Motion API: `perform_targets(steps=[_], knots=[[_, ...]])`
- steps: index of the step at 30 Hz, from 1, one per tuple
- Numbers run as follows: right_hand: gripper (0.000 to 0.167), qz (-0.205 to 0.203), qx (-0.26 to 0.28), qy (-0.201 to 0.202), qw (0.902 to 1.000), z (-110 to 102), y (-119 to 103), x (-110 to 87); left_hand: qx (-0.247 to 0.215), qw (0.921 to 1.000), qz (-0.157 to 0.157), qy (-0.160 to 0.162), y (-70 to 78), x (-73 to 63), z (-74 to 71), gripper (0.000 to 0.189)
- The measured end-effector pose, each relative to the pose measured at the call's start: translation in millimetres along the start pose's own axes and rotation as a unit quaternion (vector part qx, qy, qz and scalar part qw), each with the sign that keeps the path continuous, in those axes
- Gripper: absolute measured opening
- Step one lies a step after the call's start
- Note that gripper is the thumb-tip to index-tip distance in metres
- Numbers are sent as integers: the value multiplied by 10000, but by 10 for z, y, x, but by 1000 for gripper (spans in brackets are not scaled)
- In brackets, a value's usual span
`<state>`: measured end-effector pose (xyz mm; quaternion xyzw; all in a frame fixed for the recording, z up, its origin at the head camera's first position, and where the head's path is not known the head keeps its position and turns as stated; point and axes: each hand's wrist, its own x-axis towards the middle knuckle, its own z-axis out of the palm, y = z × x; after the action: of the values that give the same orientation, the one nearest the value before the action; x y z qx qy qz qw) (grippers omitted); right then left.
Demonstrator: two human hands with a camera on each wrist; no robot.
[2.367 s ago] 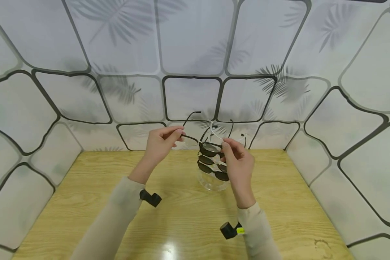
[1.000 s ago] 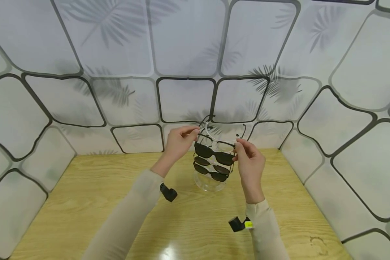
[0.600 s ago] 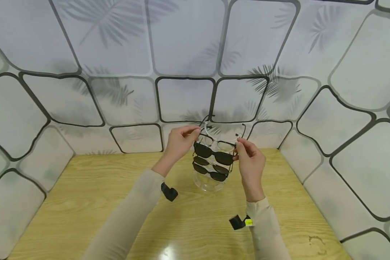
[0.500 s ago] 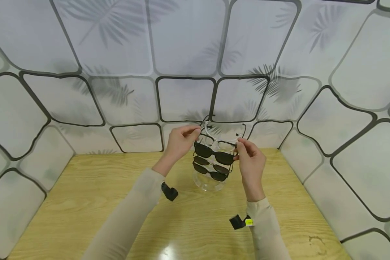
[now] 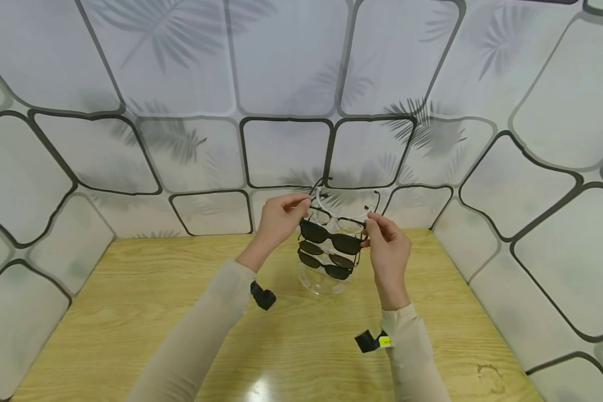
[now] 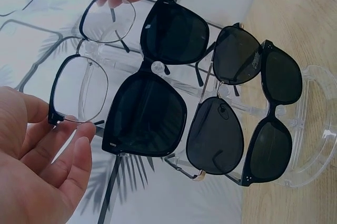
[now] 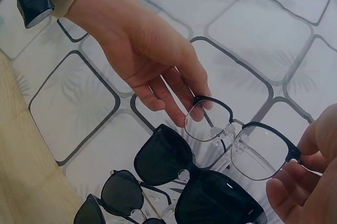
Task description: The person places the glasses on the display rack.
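Observation:
Clear-lens eyeglasses [image 5: 350,225] with a dark browline frame sit level at the upper part of a clear acrylic eyewear stand [image 5: 309,286]. My left hand [image 5: 281,221] pinches their left end by the hinge. At the opposite hinge my right hand [image 5: 389,252] holds the frame between thumb and fingers. In the left wrist view the bridge of the eyeglasses [image 6: 52,89] lies close against the stand's clear peg. Directly below hang large black sunglasses [image 6: 145,113], then metal-rimmed sunglasses [image 6: 216,134] and another dark pair [image 6: 269,147].
The stand is on a wood-grain table [image 5: 181,312] near the back wall [image 5: 286,153], which has a cobblestone and leaf pattern. Patterned side walls rise left and right. A clear curved arm [image 5: 319,201] tops the stand. Each wrist carries a small black camera [image 5: 263,297].
Compared with the oldest frame, the eyeglasses have moved right and turned to line up with the stand, my left hand moving right with them. During the last second both hands stay nearly still.

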<state>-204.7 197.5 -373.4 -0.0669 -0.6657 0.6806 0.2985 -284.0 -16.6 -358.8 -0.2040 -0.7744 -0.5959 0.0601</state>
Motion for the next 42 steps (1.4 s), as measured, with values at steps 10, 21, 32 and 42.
perform_targets(steps=[10,21,32,42], knots=[[26,83,-180,-40,9998,-8,38,6,81,10000,-5,19,-10,-3,4,33],[25,146,-113,23,9998,-11,88,6,171,9998,-7,41,-53,0,21,31],[23,152,-143,28,9998,-15,92,12,171,9999,-11,-7,-45,-4,17,32],[25,133,-89,58,9999,-5,90,5,170,9999,3,-11,-57,-2,10,32]])
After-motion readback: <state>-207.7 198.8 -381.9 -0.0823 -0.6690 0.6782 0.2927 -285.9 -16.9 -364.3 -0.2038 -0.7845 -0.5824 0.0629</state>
